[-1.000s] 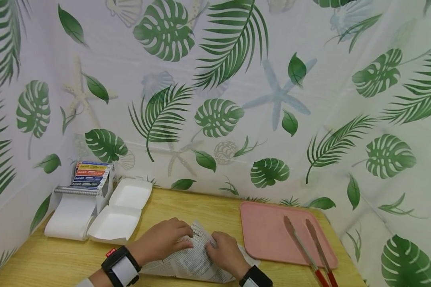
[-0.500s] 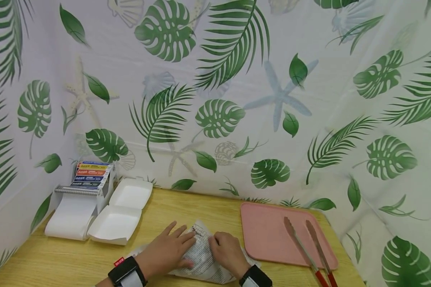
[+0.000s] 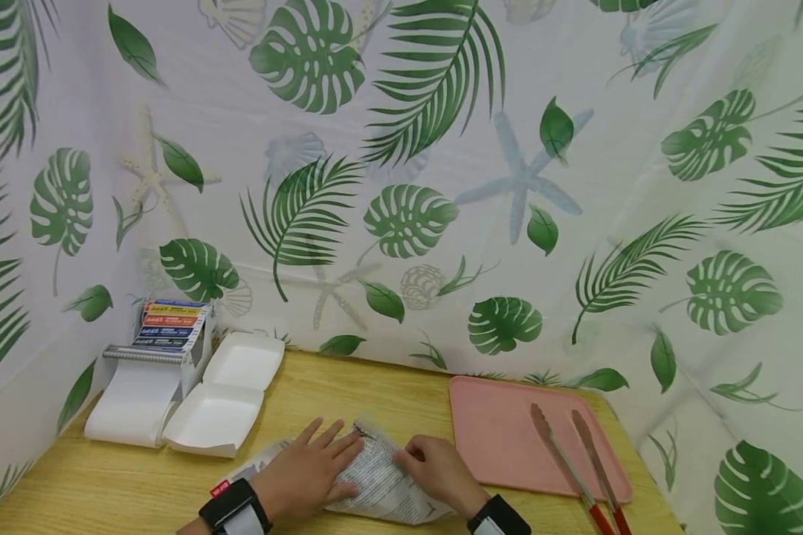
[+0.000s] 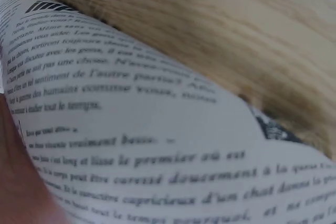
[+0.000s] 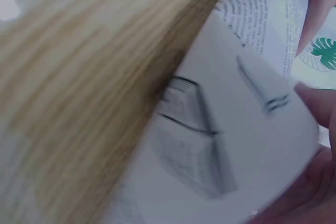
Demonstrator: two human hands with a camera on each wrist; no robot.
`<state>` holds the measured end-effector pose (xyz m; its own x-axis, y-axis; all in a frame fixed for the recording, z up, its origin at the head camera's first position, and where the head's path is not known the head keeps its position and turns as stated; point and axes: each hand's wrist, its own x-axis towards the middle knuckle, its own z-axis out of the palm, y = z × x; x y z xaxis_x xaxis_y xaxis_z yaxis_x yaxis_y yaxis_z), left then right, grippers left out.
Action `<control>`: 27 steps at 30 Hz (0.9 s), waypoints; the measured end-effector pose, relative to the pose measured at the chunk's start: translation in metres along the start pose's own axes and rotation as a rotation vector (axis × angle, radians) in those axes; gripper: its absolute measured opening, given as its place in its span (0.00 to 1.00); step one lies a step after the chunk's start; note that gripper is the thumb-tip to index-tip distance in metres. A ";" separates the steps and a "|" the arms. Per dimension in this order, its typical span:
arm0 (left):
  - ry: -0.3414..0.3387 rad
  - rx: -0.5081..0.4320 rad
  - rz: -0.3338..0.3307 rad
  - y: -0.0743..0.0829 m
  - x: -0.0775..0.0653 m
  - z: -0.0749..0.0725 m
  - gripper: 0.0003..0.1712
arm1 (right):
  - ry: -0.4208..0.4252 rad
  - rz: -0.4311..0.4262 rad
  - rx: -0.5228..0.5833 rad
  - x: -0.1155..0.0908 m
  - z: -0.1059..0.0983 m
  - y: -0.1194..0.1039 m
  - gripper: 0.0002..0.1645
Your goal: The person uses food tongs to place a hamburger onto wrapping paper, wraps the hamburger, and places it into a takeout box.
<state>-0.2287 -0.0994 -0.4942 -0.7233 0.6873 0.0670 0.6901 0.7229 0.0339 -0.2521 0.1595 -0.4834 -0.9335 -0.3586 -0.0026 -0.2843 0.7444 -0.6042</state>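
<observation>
A sheet of newsprint-patterned wrapping paper lies folded over on the table in front of me, bulging slightly; its inside is hidden. My left hand rests on its left part, fingers spread and nearly straight. At the right side my right hand pinches a fold of the paper between thumb and curled fingers. The right wrist view shows the thumb against the edge of the raised paper. Printed text fills the paper in the left wrist view, with a bit of the left hand at its edge.
A pink tray carries metal tongs with red handles that overhang its front edge. At the left, an open white takeaway box stands beside a dispenser of boxed rolls with a white paper roll. A leaf-print curtain hangs behind.
My left hand has gone from bent fingers near the paper's top to lying spread on it. Lately the right hand has shifted slightly right, drawing the fold with it.
</observation>
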 end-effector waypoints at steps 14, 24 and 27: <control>-0.105 0.002 -0.039 0.007 0.012 -0.009 0.41 | -0.029 0.052 0.107 -0.008 -0.009 0.011 0.11; -0.105 0.025 -0.017 0.005 0.008 -0.009 0.41 | -0.087 0.096 0.123 -0.015 -0.017 0.019 0.12; -0.091 0.035 -0.011 0.005 0.007 -0.007 0.41 | -0.120 0.133 0.168 -0.016 -0.018 0.023 0.13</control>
<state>-0.2306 -0.0916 -0.4869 -0.7315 0.6814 -0.0241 0.6816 0.7317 -0.0008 -0.2476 0.1919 -0.4830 -0.9247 -0.3358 -0.1795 -0.1110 0.6887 -0.7165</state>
